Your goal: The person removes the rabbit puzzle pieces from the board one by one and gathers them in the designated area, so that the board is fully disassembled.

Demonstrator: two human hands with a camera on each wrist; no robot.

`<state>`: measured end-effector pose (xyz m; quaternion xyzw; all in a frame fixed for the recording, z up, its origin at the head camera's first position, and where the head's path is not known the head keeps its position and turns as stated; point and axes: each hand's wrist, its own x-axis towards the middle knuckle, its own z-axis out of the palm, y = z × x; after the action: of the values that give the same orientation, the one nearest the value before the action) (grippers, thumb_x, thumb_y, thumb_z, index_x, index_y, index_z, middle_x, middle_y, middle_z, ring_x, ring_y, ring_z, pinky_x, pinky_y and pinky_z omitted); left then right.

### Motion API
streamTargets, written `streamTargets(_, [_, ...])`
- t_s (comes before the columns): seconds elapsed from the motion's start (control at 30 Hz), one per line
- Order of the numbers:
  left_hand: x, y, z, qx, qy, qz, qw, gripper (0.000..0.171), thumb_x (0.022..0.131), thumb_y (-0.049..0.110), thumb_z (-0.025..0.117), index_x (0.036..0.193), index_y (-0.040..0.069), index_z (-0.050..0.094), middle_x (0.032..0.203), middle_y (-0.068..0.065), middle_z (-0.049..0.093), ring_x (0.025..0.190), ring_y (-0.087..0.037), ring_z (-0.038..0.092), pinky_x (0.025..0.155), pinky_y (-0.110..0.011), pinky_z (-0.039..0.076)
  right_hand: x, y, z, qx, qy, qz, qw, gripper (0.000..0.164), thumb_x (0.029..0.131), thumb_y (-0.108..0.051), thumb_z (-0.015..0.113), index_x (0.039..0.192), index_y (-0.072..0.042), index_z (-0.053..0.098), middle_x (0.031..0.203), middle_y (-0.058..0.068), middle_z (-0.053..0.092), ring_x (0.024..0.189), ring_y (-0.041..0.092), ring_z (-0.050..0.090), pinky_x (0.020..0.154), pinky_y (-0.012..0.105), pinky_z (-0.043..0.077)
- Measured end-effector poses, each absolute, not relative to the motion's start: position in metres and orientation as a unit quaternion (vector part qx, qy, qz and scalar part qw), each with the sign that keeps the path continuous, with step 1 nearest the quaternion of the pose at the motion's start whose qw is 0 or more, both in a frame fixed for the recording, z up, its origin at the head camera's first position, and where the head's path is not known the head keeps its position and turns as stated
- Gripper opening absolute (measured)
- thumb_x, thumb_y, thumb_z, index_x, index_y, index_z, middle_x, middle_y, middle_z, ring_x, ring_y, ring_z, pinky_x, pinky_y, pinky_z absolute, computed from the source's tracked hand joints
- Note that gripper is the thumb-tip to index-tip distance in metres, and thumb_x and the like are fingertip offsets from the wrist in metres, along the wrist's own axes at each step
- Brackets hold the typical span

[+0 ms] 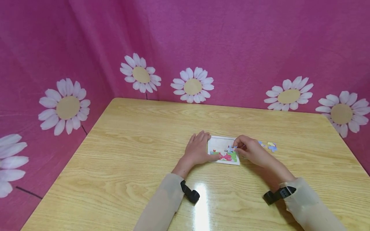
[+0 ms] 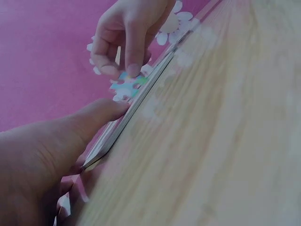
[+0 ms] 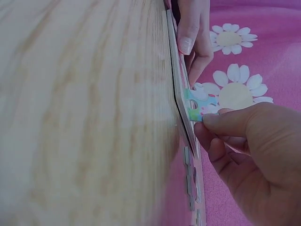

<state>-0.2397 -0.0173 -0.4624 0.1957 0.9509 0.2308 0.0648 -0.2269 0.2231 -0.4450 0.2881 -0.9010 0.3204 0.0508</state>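
A small white puzzle board (image 1: 219, 141) lies on the table, with joined colourful pieces in green and pink along its near side. My left hand (image 1: 198, 150) rests at the board's left edge, fingers stretched out and thumb lying over the near pieces. Between thumb and index finger, my right hand (image 1: 252, 150) pinches a light blue and green puzzle piece (image 3: 203, 100). That piece stands tilted up over the right part of the board, as both wrist views show. Fingertips hide part of it.
Right of the board, beyond my right hand, lie loose puzzle pieces (image 1: 272, 147), partly covered by that hand. The wood-grain table (image 1: 130, 154) reaches back to a pink curtain (image 1: 231, 48) printed with white flowers. Both wrists wear black straps.
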Motion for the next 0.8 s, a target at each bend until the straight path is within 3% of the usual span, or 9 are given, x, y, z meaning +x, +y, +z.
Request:
streamTargets(0.5, [-0.226, 0.008, -0.467, 0.136, 0.969, 0.203, 0.026, 0.11, 0.07, 0.08, 0.061, 0.149, 0.009, 0.034, 0.156, -0.003, 0.036, 0.154, -0.02, 0.015, 0.126, -0.052, 0.007, -0.226, 0.223, -0.447, 0.291, -0.899, 0.322, 0.057, 0.016, 0.084, 0.008, 0.069, 0.089, -0.005, 0.06, 0.081, 0.002, 0.063, 0.075, -0.003, 0.054, 0.063, 0.018, 0.051])
streamTargets(0.8, [-0.222, 0.017, -0.464, 0.109, 0.976, 0.186, 0.035, 0.113, 0.071, 0.082, 0.06, 0.152, 0.009, 0.028, 0.161, -0.003, 0.029, 0.155, -0.021, 0.009, 0.125, -0.055, 0.001, -0.225, 0.223, -0.447, 0.293, -0.896, 0.328, 0.059, 0.017, 0.084, 0.009, 0.068, 0.09, -0.005, 0.06, 0.083, 0.004, 0.064, 0.076, 0.001, 0.057, 0.063, 0.019, 0.052])
